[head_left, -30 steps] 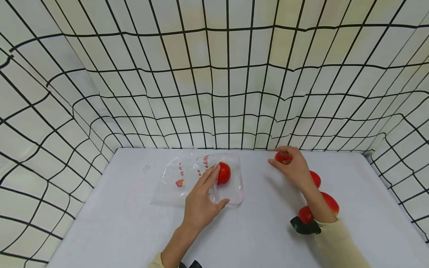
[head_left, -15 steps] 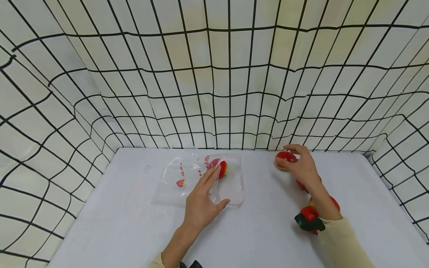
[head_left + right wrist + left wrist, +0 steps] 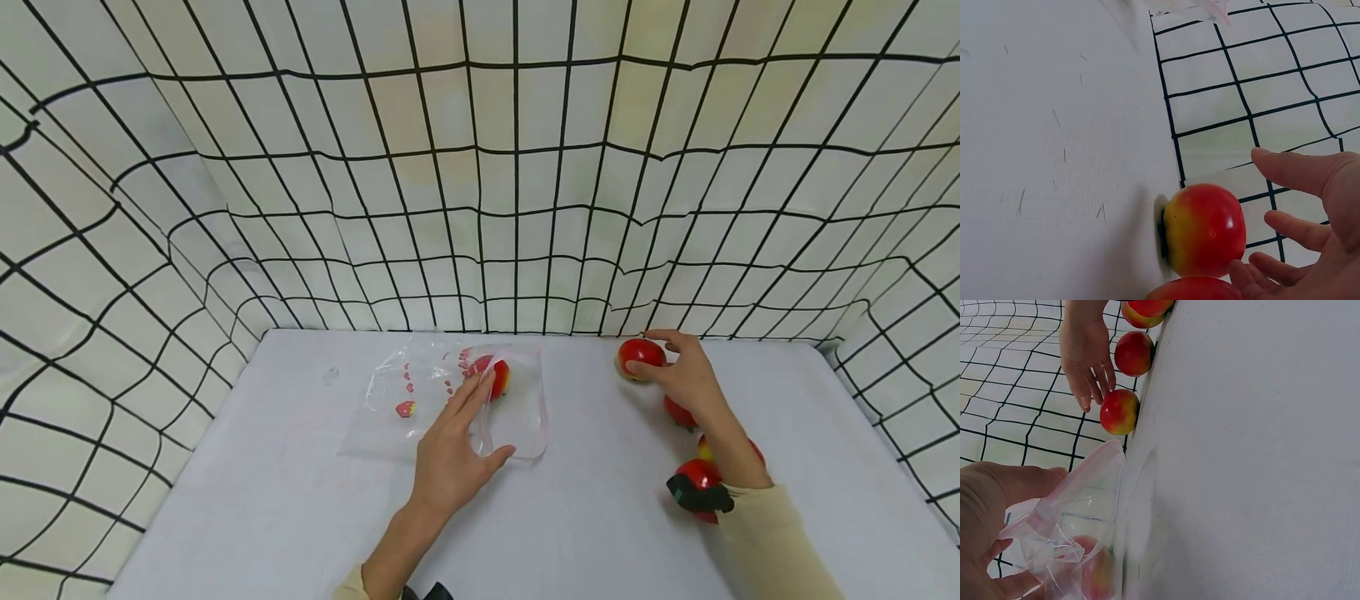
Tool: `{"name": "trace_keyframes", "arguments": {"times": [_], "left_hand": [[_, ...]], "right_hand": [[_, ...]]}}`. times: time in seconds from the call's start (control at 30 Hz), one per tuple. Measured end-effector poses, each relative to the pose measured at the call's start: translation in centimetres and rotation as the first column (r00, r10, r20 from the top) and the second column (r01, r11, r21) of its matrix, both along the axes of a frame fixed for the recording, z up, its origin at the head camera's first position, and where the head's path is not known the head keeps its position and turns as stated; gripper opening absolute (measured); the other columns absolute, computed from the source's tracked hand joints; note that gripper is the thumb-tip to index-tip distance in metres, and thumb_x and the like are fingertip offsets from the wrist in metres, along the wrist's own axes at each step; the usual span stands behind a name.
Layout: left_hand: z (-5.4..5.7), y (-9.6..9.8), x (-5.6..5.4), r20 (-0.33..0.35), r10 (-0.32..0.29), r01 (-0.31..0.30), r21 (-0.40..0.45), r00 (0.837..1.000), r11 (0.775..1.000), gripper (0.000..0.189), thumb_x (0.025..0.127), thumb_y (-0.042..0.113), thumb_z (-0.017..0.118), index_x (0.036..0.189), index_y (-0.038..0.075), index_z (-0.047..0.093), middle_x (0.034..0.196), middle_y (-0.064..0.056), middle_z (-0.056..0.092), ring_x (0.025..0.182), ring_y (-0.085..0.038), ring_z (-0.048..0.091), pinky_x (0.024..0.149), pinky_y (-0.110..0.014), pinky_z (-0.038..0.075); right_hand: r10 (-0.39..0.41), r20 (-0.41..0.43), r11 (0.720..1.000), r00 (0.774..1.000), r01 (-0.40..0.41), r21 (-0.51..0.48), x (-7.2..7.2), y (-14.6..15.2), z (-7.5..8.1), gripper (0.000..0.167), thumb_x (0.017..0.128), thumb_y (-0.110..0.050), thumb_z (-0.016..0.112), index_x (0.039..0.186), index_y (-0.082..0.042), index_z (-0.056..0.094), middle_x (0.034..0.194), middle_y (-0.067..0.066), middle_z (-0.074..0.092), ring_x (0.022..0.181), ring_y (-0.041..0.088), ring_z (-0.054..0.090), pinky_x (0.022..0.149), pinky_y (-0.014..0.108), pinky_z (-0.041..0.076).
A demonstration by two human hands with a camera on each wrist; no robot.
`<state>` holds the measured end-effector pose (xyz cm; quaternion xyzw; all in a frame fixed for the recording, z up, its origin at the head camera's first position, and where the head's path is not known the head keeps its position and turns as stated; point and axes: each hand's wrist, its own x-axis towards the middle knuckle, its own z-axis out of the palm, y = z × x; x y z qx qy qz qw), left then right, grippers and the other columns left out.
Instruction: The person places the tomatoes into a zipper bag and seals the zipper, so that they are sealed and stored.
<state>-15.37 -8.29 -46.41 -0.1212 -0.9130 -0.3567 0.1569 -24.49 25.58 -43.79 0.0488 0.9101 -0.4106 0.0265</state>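
My left hand (image 3: 448, 462) rests at the mouth of a clear plastic bag (image 3: 382, 433) printed with small red strawberries. In the left wrist view, its thumb and fingers hold up the pink-edged film (image 3: 1088, 465). A red-and-yellow round fruit (image 3: 500, 379) lies inside the mouth, partly hidden by film and fingers. To the right, my right hand (image 3: 690, 375) hovers beside another such fruit (image 3: 636, 354), its thumb overlapping it in the head view. The right wrist view shows those fingers spread and loose, fingertips close to a fruit (image 3: 1207, 231), gripping nothing.
Further similar fruits lie toward me under the right forearm: one red fruit (image 3: 678, 411) and another (image 3: 697, 475) beside the dark wrist strap (image 3: 701, 497). A black grid net (image 3: 517, 208) over pale cloth walls the white table (image 3: 262, 483) at the back and sides.
My right hand has loosened from the far right fruit and drawn back to the right, leaving it on the table. The fruit in the bag has turned, showing more yellow. The left hand stays put.
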Motion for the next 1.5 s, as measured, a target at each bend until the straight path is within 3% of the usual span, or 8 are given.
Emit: {"name": "trace_keyframes", "arguments": {"times": [0.27,0.57,0.8,1.2,1.5], "left_hand": [[-0.1,0.0,-0.1,-0.012,0.002,-0.003,-0.009,1.000,1.000,0.105,0.071,0.026,0.098,0.159,0.037,0.043,0.159,0.003,0.052,0.146,-0.020,0.054,0.100,-0.041,0.061],[-0.2,0.1,-0.1,-0.030,-0.003,0.003,0.000,1.000,1.000,0.106,0.068,0.024,0.099,0.158,0.034,0.045,0.159,0.000,0.053,0.145,-0.023,0.055,0.099,-0.043,0.061],[-0.2,0.1,0.0,-0.021,0.003,-0.003,0.002,1.000,1.000,0.103,0.069,0.024,0.098,0.158,0.032,0.046,0.160,0.000,0.052,0.146,-0.023,0.054,0.101,-0.043,0.061],[-0.1,0.1,0.0,-0.014,0.002,-0.002,0.003,1.000,1.000,0.103,0.069,0.024,0.098,0.158,0.031,0.046,0.160,0.001,0.052,0.147,-0.022,0.053,0.101,-0.043,0.060],[-0.1,0.1,0.1,-0.001,0.007,-0.007,0.005,1.000,1.000,0.103,0.069,0.023,0.098,0.158,0.031,0.047,0.160,0.001,0.052,0.146,-0.023,0.053,0.101,-0.043,0.060]], "right_hand": [[0.067,0.049,0.998,0.997,-0.067,0.013,-0.2,0.2,-0.2,0.084,0.094,-0.034,0.076,0.160,-0.004,0.034,0.160,0.030,0.038,0.146,0.052,0.036,0.108,0.070,0.047],[0.165,-0.008,0.984,0.986,-0.164,0.070,-0.2,-0.6,-0.3,0.072,0.092,-0.026,0.078,0.150,0.001,0.047,0.151,0.030,0.043,0.138,0.051,0.044,0.103,0.063,0.052],[0.238,0.018,0.970,0.971,-0.238,0.047,0.2,-1.5,-0.4,0.072,0.089,-0.023,0.082,0.149,-0.002,0.049,0.147,0.028,0.044,0.135,0.051,0.048,0.097,0.057,0.059],[0.335,0.039,0.942,0.941,-0.334,-0.044,0.3,-2.1,-1.2,0.071,0.086,-0.017,0.084,0.142,-0.007,0.042,0.148,0.027,0.050,0.136,0.052,0.051,0.099,0.055,0.060],[0.370,0.028,0.929,0.929,-0.370,-0.003,0.7,-3.1,-1.4,0.062,0.088,-0.013,0.082,0.135,-0.014,0.041,0.144,0.027,0.055,0.131,0.050,0.057,0.097,0.052,0.061]]}}
